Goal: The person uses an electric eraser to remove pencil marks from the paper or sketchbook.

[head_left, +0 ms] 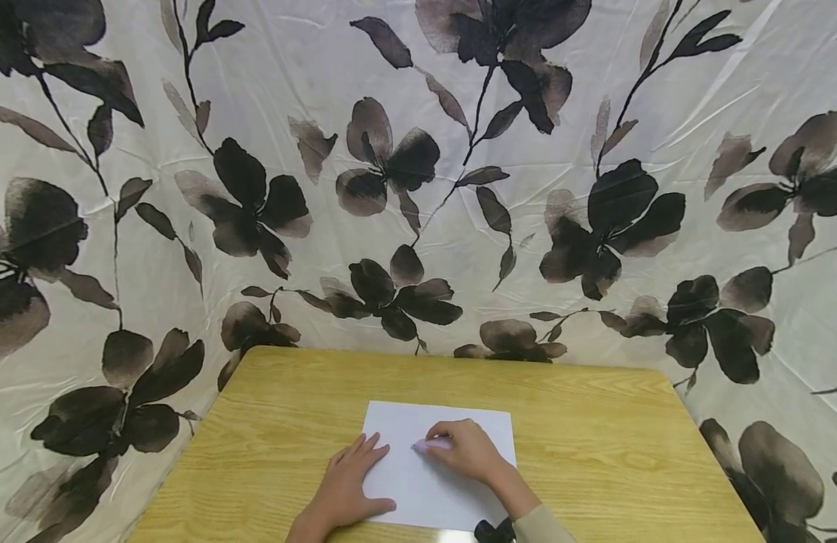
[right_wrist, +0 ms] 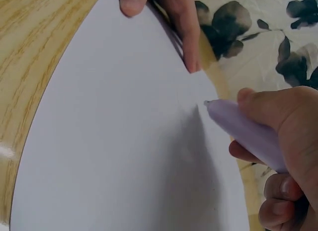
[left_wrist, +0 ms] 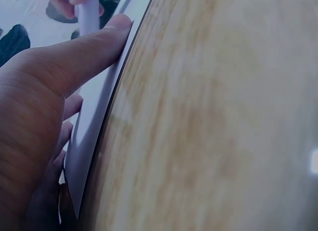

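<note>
A white sheet of paper (head_left: 432, 501) lies on the wooden table. My left hand (head_left: 344, 486) rests on its left side with fingers spread, the thumb (left_wrist: 94, 47) across the near left corner. Over the middle of the sheet, my right hand (head_left: 469, 451) grips a thick lavender pen-shaped tool (right_wrist: 248, 129) between thumb and fingers. Its small grey tip (right_wrist: 206, 103) points left, close above its shadow on the paper; I cannot tell whether it touches. No marks on the paper can be made out. The tool's back end is hidden in the palm.
The yellow wood-grain table (head_left: 615, 445) extends to both sides of the sheet. Behind and beside it hangs a white cloth (head_left: 500, 256) with dark flowers. A small black object (head_left: 493, 531) sits at my right wrist, by the paper's near edge.
</note>
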Demonstrator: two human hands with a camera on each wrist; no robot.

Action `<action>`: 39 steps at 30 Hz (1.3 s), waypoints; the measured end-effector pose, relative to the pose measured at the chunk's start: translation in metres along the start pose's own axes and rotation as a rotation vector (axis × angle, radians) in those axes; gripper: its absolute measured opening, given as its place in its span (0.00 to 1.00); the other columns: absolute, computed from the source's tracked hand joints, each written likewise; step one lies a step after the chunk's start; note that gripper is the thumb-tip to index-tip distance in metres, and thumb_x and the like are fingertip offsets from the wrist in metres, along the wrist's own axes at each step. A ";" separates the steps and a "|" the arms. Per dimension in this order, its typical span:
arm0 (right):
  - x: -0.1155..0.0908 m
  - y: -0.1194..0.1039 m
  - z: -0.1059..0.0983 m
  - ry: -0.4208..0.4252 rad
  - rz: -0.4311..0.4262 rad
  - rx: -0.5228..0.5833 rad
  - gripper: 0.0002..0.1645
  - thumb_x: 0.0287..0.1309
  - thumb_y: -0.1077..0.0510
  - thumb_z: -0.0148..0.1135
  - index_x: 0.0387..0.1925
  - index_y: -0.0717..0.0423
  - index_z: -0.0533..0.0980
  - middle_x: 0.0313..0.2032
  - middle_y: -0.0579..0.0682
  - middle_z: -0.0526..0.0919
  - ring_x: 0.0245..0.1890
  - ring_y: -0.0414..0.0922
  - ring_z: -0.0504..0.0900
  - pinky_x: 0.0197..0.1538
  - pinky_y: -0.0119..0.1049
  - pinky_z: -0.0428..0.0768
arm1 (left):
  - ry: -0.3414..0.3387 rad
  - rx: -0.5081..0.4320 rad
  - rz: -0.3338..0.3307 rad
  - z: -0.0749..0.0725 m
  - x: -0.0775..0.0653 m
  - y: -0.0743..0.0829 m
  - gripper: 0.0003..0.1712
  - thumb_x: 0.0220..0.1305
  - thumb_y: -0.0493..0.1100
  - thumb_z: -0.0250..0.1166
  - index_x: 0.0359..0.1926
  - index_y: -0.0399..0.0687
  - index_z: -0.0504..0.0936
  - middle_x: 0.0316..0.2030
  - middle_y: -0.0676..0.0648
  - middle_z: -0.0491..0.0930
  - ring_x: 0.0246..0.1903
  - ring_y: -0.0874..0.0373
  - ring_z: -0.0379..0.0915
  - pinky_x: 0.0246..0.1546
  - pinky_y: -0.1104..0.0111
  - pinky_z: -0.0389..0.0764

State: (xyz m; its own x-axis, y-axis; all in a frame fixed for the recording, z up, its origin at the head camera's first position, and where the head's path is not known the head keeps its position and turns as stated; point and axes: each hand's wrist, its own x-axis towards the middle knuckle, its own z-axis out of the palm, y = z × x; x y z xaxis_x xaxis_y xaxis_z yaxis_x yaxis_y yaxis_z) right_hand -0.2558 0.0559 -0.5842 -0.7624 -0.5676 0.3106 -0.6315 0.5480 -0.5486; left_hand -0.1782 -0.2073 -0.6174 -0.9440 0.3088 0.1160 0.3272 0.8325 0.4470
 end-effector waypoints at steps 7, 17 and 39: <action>-0.003 -0.002 0.000 -0.063 0.001 0.020 0.08 0.49 0.55 0.75 0.33 0.42 0.85 0.35 0.36 0.85 0.33 0.31 0.79 0.37 0.30 0.78 | -0.004 0.003 -0.001 0.000 0.000 0.000 0.53 0.44 0.77 0.66 0.67 0.53 0.72 0.71 0.45 0.61 0.70 0.41 0.50 0.60 0.40 0.54; 0.001 -0.006 0.007 -0.045 -0.071 0.022 0.06 0.49 0.58 0.74 0.31 0.47 0.86 0.32 0.36 0.85 0.34 0.31 0.81 0.39 0.29 0.78 | 0.056 0.008 0.044 0.002 0.000 -0.002 0.53 0.43 0.76 0.68 0.65 0.50 0.74 0.69 0.43 0.64 0.68 0.39 0.54 0.58 0.40 0.56; 0.009 -0.019 0.009 -0.042 -0.068 -0.024 0.05 0.49 0.58 0.73 0.30 0.47 0.86 0.30 0.36 0.85 0.30 0.29 0.78 0.35 0.25 0.76 | 0.058 0.002 0.036 0.003 -0.002 -0.003 0.53 0.43 0.77 0.67 0.65 0.50 0.74 0.69 0.43 0.63 0.69 0.39 0.53 0.58 0.40 0.56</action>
State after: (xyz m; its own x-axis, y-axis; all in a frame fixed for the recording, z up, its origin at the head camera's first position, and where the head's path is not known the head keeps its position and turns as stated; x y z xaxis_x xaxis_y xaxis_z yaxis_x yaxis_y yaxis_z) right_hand -0.2496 0.0347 -0.5783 -0.7116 -0.6286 0.3137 -0.6849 0.5215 -0.5089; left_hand -0.1767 -0.2089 -0.6213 -0.9324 0.3117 0.1829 0.3612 0.8221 0.4402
